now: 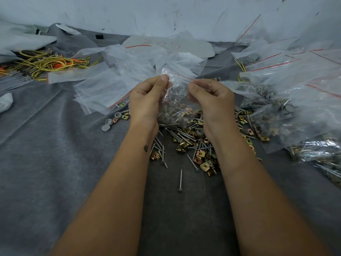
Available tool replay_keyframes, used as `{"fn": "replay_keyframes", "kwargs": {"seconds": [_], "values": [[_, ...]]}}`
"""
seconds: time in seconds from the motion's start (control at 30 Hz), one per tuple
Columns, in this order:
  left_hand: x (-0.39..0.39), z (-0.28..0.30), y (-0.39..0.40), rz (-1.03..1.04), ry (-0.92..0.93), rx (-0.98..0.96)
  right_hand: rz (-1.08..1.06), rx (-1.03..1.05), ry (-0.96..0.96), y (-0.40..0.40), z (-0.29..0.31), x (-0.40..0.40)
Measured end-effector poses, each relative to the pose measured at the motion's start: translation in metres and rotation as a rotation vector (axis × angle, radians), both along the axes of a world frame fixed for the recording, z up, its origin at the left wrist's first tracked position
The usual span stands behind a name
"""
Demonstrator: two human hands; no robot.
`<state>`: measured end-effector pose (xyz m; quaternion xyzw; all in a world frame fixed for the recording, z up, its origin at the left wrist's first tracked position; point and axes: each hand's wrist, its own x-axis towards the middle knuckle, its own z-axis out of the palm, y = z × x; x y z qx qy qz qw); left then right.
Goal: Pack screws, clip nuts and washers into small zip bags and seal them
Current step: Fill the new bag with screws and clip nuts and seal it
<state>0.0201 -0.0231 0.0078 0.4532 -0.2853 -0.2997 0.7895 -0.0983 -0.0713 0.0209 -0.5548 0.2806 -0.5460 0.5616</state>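
Both hands point(147, 97) point(212, 97) pinch zip bag point(175, 100) | mouth up | long axis vertical

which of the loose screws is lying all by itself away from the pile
The single screw on the grey cloth between the forearms, nearest the camera. Nothing touches it; the other screws lie tangled with clip nuts in the pile beyond it.

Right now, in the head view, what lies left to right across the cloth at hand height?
Wire bundle → empty bags → grey caps → left hand → held bag → right hand → packed bags.
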Motion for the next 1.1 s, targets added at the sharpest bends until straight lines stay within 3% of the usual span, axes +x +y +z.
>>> {"fn": "replay_keyframes", "kwargs": {"seconds": [0.2, 0.43, 1.1], "values": [[0.001, 0.001, 0.002, -0.073, -0.091, 0.017, -0.058, -0.026, 0.043, 0.001, 0.001, -0.003], [-0.001, -0.002, 0.000, -0.060, -0.323, 0.009, -0.175, -0.268, 0.395, -0.002, 0.002, -0.009], [-0.003, -0.003, 0.002, -0.080, -0.601, 0.112, -0.305, -0.480, 0.692, 0.007, 0.011, -0.009]]}}
